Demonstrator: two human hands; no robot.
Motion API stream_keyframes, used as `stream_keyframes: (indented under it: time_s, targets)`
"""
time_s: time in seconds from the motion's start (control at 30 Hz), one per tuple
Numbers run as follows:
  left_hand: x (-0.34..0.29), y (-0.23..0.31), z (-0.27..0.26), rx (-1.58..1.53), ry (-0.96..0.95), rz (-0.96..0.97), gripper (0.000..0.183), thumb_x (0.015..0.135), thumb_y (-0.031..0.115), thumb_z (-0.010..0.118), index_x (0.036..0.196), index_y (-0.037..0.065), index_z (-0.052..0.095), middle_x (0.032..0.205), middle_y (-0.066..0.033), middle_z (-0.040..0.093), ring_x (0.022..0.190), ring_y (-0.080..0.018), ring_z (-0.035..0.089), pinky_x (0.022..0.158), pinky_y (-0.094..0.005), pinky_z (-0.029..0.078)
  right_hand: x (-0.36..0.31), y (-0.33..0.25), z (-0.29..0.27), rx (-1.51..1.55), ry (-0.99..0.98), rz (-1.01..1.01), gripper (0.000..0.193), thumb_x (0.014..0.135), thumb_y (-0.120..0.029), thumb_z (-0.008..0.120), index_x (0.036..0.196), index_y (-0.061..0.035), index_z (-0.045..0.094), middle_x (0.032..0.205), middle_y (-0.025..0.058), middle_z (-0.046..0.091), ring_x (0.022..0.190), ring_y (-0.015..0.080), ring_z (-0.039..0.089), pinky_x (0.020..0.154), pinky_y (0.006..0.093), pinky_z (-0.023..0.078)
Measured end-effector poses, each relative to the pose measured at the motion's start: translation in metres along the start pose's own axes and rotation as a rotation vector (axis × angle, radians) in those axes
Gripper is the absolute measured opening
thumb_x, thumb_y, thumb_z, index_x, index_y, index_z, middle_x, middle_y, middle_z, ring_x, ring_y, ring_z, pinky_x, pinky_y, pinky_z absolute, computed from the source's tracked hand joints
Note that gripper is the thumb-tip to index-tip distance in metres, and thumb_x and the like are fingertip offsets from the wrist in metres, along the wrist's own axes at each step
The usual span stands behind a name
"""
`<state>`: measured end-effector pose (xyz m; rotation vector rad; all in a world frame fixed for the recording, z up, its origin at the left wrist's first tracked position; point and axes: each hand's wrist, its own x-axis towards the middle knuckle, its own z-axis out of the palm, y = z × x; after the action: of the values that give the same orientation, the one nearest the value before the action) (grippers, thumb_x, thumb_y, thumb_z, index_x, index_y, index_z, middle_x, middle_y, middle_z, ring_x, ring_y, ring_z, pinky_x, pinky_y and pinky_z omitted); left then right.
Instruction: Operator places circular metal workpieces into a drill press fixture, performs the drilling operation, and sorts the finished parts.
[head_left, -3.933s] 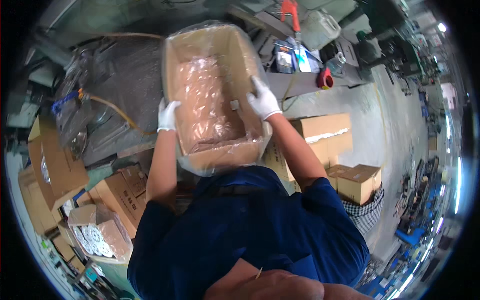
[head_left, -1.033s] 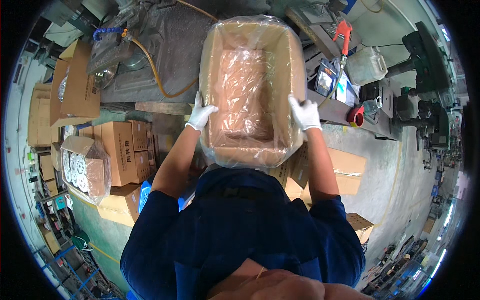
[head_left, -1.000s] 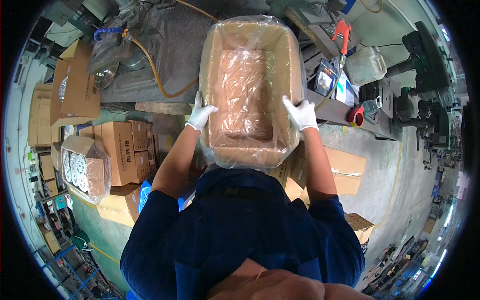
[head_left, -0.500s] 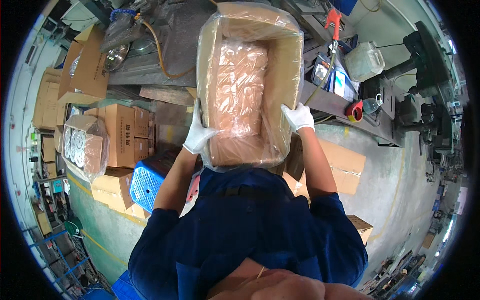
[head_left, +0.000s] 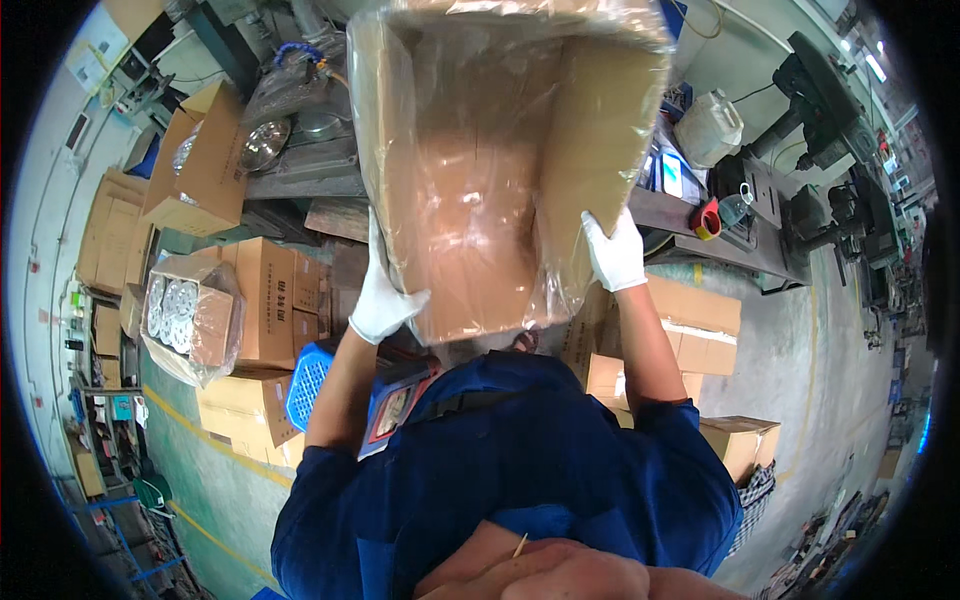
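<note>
A large open cardboard box [head_left: 607,130], lined with clear plastic film that folds over its rim, is held up in front of me. My left hand [head_left: 385,298], in a white glove, grips the box's near left side, with the thumb over the lined edge. On the near right side, my right hand [head_left: 614,250], also gloved in white, is closed on the wall with its fingers partly hidden. Through the shiny film the brown bottom of the box shows. The box covers the middle of the workbench.
At left, a plastic-lined box of silvery round parts [head_left: 178,312] stands by stacked cartons [head_left: 268,300] and a blue plastic stool [head_left: 308,385]. The dark workbench [head_left: 300,180] carries a metal bowl [head_left: 265,143], a white jug [head_left: 710,130] and a red tape roll [head_left: 706,220]. Cartons [head_left: 695,320] lie right.
The box has come up closer to me and looks larger, with both hands still on its sides. The view has shifted slightly, and the red air gun is now hidden behind the box.
</note>
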<state>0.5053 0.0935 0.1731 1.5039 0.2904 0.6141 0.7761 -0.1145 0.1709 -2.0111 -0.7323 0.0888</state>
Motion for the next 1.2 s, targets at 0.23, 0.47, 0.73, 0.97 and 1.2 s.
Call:
stream_keyframes:
  time_s: [0.23, 0.47, 0.73, 0.97, 1.2]
  targets:
    - [0.021, 0.108, -0.034, 0.654, 0.052, 0.542, 0.112, 0.061, 0.011, 0.07, 0.148, -0.009, 0.001, 0.147, -0.0286, 0.023, 0.14, -0.037, 0.024, 0.116, -0.0404, 0.021, 0.031, -0.068, 0.014, 0.333, 0.24, -0.29, 0.046, 0.091, -0.021, 0.063, 0.128, 0.0024, 0.05, 0.123, 0.0169, 0.059, 0.113, 0.0259, 0.056, 0.098, 0.0356, 0.042]
    - [0.017, 0.247, -0.011, 1.068, 0.168, 0.998, 0.102, 0.065, 0.004, 0.072, 0.149, -0.001, 0.015, 0.148, -0.0217, 0.026, 0.136, -0.0311, 0.034, 0.113, -0.0384, 0.029, 0.092, -0.144, 0.001, 0.58, 0.366, -0.528, 0.049, 0.091, -0.027, 0.064, 0.127, 0.0042, 0.052, 0.127, 0.015, 0.056, 0.117, 0.0242, 0.051, 0.101, 0.0353, 0.039]
    - [0.007, 0.299, -0.018, 1.168, 0.286, 1.549, 0.116, 0.057, 0.022, 0.085, 0.145, -0.008, 0.017, 0.139, -0.033, 0.028, 0.13, -0.048, 0.032, 0.109, -0.0492, 0.029, 0.119, -0.212, -0.03, 0.664, 0.333, -0.743, 0.048, 0.09, -0.026, 0.064, 0.126, 0.0041, 0.053, 0.127, 0.0144, 0.056, 0.117, 0.0237, 0.052, 0.1, 0.035, 0.04]
    - [0.014, 0.302, -0.018, 1.323, 0.415, 1.554, 0.114, 0.058, 0.02, 0.085, 0.147, -0.006, 0.018, 0.139, -0.033, 0.03, 0.128, -0.0491, 0.033, 0.107, -0.052, 0.031, 0.113, -0.221, -0.047, 0.638, 0.31, -0.727, 0.047, 0.09, -0.025, 0.064, 0.125, 0.004, 0.053, 0.127, 0.0141, 0.057, 0.116, 0.0234, 0.052, 0.1, 0.0348, 0.04]
    - [0.03, 0.303, -0.009, 1.229, 0.263, 1.673, 0.108, 0.058, 0.018, 0.084, 0.145, -0.006, 0.024, 0.137, -0.0322, 0.034, 0.126, -0.0495, 0.036, 0.105, -0.0527, 0.033, 0.1, -0.21, -0.056, 0.605, 0.285, -0.688, 0.046, 0.09, -0.024, 0.065, 0.125, 0.004, 0.054, 0.127, 0.0138, 0.057, 0.115, 0.0231, 0.053, 0.099, 0.0345, 0.041]
